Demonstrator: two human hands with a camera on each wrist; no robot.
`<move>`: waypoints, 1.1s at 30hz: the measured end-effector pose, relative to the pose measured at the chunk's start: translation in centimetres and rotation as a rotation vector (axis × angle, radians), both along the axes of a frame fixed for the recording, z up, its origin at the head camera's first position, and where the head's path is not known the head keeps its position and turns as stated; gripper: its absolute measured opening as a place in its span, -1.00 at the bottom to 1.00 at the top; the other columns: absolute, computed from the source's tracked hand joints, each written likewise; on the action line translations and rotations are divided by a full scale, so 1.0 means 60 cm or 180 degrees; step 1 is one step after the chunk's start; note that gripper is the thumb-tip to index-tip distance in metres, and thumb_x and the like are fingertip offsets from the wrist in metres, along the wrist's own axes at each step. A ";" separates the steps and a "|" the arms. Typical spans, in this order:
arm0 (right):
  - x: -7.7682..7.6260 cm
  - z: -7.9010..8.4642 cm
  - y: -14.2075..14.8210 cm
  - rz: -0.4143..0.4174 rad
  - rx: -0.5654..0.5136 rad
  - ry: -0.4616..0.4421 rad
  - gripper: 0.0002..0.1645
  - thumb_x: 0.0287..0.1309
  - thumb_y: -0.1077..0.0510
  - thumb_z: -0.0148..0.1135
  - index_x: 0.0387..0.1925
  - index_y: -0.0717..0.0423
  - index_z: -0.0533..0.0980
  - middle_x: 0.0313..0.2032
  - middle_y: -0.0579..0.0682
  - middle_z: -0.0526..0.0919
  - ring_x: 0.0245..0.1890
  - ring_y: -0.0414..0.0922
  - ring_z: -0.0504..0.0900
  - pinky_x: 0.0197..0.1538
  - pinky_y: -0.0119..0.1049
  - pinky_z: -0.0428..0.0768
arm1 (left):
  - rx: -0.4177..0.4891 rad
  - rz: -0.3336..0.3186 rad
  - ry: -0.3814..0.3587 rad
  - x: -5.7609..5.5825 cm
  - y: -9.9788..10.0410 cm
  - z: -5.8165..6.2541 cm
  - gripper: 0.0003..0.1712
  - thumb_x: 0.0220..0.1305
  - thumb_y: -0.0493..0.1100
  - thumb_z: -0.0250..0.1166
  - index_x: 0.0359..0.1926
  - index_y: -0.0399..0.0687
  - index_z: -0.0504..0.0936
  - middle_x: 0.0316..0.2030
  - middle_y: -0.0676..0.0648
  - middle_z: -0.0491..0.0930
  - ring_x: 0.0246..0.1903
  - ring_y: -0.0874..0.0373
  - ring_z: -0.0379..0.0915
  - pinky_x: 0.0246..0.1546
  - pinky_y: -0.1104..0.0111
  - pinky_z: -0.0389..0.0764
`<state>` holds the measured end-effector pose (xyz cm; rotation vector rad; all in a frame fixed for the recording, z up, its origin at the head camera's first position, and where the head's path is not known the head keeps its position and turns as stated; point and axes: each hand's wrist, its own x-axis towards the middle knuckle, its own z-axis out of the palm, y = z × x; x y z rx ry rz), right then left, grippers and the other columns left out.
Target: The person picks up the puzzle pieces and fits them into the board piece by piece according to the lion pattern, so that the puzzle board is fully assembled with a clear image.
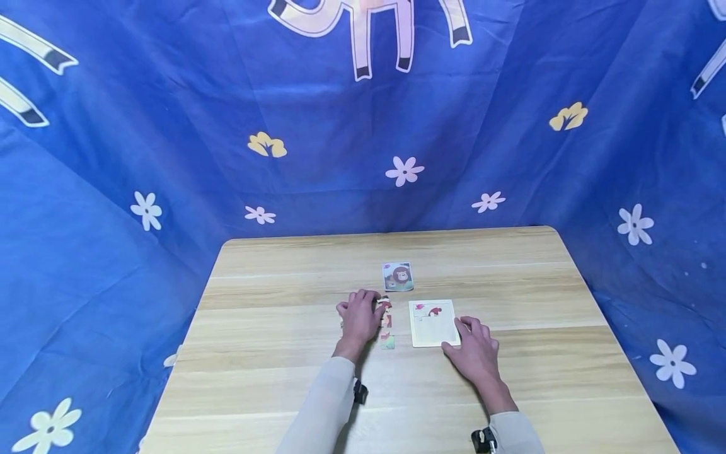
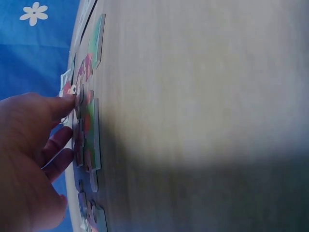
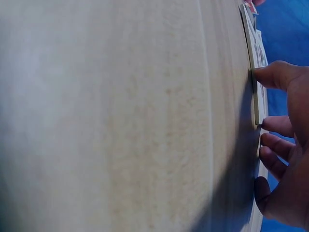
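Observation:
Several jigsaw pieces [image 1: 387,342] in red and green lie on the wooden table, in a column beside the left hand [image 1: 360,317]. That hand is over the pieces, its thumb touching them and its fingers bent and spread apart; some pieces are hidden beneath it. In the left wrist view, a green-edged piece [image 2: 95,133] lies close to the fingertips. The white puzzle tray [image 1: 432,331] has a few pieces in its upper part, pink and red ones among them. At the tray's near right corner, the right hand [image 1: 475,350] holds the edges between thumb and index finger.
A picture card [image 1: 398,277] with a lion lies behind the pieces and the tray. The wooden table [image 1: 272,353] has rounded far corners. A blue cloth [image 1: 329,176] with flowers and animal figures hangs around it.

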<state>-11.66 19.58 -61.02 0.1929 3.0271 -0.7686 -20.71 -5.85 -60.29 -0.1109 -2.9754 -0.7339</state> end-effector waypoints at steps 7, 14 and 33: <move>0.000 0.002 0.001 -0.0023 -0.0013 0.0032 -0.13 -0.03 -0.22 0.32 0.28 0.11 0.41 0.25 0.06 0.39 0.23 0.09 0.30 -0.01 0.06 0.26 | 0.0090 0.0030 0.0088 -0.003 0.000 0.000 -0.71 0.18 0.03 0.36 -0.07 0.16 0.62 -0.17 0.05 0.69 -0.15 0.09 0.42 0.05 -0.03 0.14; -0.002 0.003 0.001 -0.0029 0.0032 0.0113 -0.14 -0.06 -0.20 0.34 0.26 0.12 0.43 0.23 0.06 0.41 0.19 0.08 0.33 -0.06 0.03 0.25 | 0.0261 0.0005 0.0102 -0.005 0.000 0.002 -0.74 0.18 -0.02 0.36 -0.09 0.19 0.63 -0.34 0.15 0.68 -0.26 0.13 0.42 0.03 0.00 0.13; 0.002 0.003 -0.004 -0.0035 -0.0013 0.0020 -0.13 -0.04 -0.21 0.33 0.28 0.11 0.41 0.25 0.06 0.40 0.20 0.08 0.32 -0.03 0.04 0.26 | 0.1222 0.0075 -0.0328 0.015 0.018 0.023 -0.65 0.14 0.00 0.36 -0.03 0.07 0.63 -0.31 0.03 0.73 -0.20 0.03 0.63 0.03 0.08 0.28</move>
